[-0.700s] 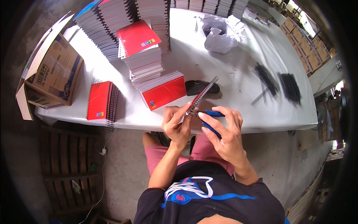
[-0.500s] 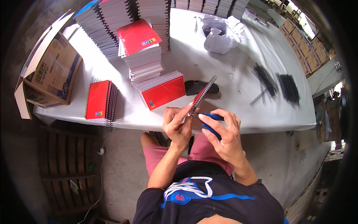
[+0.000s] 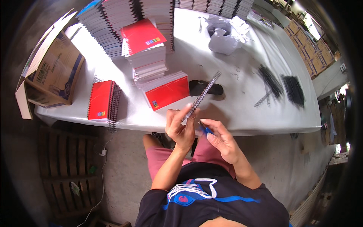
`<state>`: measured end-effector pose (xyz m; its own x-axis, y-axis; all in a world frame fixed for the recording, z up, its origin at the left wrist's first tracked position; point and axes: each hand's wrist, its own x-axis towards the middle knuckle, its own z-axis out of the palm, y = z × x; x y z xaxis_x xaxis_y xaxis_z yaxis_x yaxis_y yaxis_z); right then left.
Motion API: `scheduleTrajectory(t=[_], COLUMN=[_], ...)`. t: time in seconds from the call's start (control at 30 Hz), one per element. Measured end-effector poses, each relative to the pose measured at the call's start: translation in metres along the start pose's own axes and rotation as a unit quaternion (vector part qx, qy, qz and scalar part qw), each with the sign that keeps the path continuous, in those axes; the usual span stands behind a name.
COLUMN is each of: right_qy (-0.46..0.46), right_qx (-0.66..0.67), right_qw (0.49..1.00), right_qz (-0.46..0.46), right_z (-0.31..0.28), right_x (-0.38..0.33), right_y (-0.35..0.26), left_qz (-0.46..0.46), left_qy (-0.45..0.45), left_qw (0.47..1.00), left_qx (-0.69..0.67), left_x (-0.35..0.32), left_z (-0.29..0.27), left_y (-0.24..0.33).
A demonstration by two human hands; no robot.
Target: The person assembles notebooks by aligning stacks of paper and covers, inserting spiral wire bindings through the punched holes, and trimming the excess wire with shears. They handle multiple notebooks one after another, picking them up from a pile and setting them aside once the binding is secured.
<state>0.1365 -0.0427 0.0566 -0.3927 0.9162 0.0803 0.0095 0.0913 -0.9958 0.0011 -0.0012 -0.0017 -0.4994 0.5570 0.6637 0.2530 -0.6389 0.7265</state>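
My left hand (image 3: 180,130) is closed on a spiral notebook (image 3: 203,94), held up almost edge-on above the table's near edge, so its dark wire coil faces me. Its covers are mostly hidden from this angle. Just to the right, my right hand (image 3: 227,144) grips blue-handled pliers (image 3: 208,130), largely covered by the fingers. The pliers' tip is close to the notebook's lower end; whether they touch cannot be made out. Behind the notebook lies a flat black object (image 3: 216,89), beside a block of red-covered notebooks (image 3: 166,94).
The white-covered table (image 3: 242,117) carries bound red notebooks (image 3: 100,100) at left, a tall stack topped by a red cover (image 3: 141,36), and loose black coils (image 3: 293,90) at right. A plastic bag (image 3: 223,39) sits farther back. A cardboard box (image 3: 56,72) stands at the left edge.
The notebook has turned so its coil faces me more and its red cover is hidden. My right hand has drawn down slightly, and the pliers' handles have turned and come closer together.
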Motion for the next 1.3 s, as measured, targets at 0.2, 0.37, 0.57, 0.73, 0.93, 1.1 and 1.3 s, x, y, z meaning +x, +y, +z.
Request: scheduleTrajectory(t=[0.2,0.37,0.57,0.73,0.93,1.1,1.3], right_qy=[0.176,0.187,-0.054,-0.073,-0.243,-0.390,-0.262], right_qx=[-0.599,-0.638,0.125,0.075,0.264,-0.356,-0.344], right_qw=[0.781,0.745,0.973,0.973,0.927,0.712,0.795], right_qz=[0.016,-0.048,-0.187,-0.205,-0.108,-0.462,-0.425], right_z=[-0.073,-0.067,0.081,0.146,0.190,0.240,0.241], right_x=[0.002,0.025,0.081,0.177,0.258,0.265,0.259], right_y=[0.045,0.038,-0.019,-0.043,-0.069,-0.067,-0.010], left_qz=[-0.198,-0.168,-0.119,-0.121,-0.100,-0.247,-0.206], left_qy=[0.130,0.167,0.212,0.180,0.204,0.242,0.212], left_qw=[0.957,0.931,0.922,0.976,0.958,0.936,0.951], left_qx=[-0.168,-0.279,-0.300,0.012,0.177,0.063,0.087], left_x=[0.020,0.023,0.047,0.098,0.109,0.096,0.100], left_z=[-0.023,-0.062,-0.110,-0.178,-0.224,-0.235,-0.221], left_y=[0.006,0.012,0.056,0.067,0.019,-0.019,-0.045])
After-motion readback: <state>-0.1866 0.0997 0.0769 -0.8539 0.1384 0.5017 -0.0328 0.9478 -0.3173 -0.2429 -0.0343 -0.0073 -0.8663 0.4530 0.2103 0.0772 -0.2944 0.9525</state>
